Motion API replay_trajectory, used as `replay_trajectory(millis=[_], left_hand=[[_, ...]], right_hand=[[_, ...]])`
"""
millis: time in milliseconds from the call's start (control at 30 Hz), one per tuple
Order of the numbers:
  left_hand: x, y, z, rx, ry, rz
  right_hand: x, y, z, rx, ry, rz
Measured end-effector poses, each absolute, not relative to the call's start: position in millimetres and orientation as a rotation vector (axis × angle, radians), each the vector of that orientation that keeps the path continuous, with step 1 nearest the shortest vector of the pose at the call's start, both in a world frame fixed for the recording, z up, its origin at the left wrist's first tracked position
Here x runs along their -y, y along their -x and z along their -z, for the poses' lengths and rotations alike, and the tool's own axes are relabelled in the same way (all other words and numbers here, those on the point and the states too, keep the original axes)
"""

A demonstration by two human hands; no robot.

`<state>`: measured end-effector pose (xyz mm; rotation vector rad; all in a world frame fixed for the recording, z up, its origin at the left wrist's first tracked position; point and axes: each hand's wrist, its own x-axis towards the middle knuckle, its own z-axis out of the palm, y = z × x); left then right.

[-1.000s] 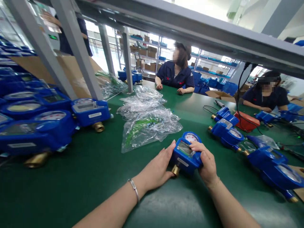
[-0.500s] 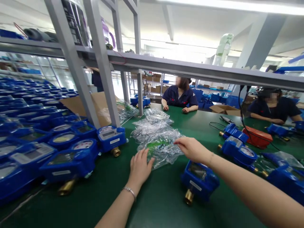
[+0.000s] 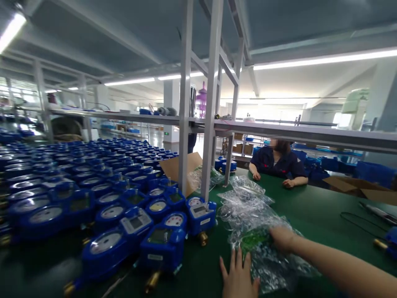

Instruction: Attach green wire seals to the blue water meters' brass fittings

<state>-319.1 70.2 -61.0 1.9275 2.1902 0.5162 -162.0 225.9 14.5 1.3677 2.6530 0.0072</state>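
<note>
A clear plastic bag (image 3: 273,269) with green and small metallic-looking contents lies on the green tabletop. My left hand (image 3: 238,275) rests at its near left edge, fingers spread and holding nothing. Over the bag's upper right side is my right hand (image 3: 281,239), slightly blurred; its fingers are curled in on the plastic and the tips are hidden. More crumpled clear bags (image 3: 248,203) lie in a heap just beyond. Left of my hands stands a blue water meter (image 3: 200,215) with a brass fitting.
Rows of blue meters (image 3: 105,211) cover the left side. Metal shelf posts (image 3: 207,165) rise from the table, with a shelf (image 3: 294,131) across. An open cardboard box (image 3: 194,163) stands behind the posts. A co-worker (image 3: 277,163) sits opposite. A cable (image 3: 353,217) lies at right.
The view has swung left and tilted up, so more meters show. The nearby meter by my right arm has left the view. My left hand's fingers are spread wider; my right stays at the bag.
</note>
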Motion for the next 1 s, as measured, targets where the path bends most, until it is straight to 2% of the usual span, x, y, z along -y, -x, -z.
replay_trajectory(millis=[167,333,467,567,700,900,1000], left_hand=[[-68.8,318.4,63.1,-2.174,-1.957,-0.563],[-65.4,307.0,50.0,-2.464,-1.972,-0.640],[-74.8,306.5,39.2,-2.476,-1.939,-0.631],[-88.4,309.1,35.2,-2.466,-1.891,-0.607],[-102.1,309.5,32.0,-2.457,-1.855,-0.607],[-103.1,304.9,28.7,-2.420,-1.874,-0.682],[-100.4,309.5,25.0,-2.413,-1.862,-0.761]], right_hand=[[-220.9,157.7,-39.8,-2.717,-1.284,-0.185],[-214.0,148.7,-105.9,-2.847,-1.322,-0.383],[-205.4,116.9,-159.0,-2.889,-1.474,-0.514],[-188.6,84.5,-181.7,-2.896,-1.514,-0.527],[-152.9,61.5,-174.1,-2.915,-1.412,-0.429],[-126.8,79.4,-107.5,-2.959,-1.141,-0.150],[-129.8,85.4,-89.1,-2.999,-1.119,-0.024]])
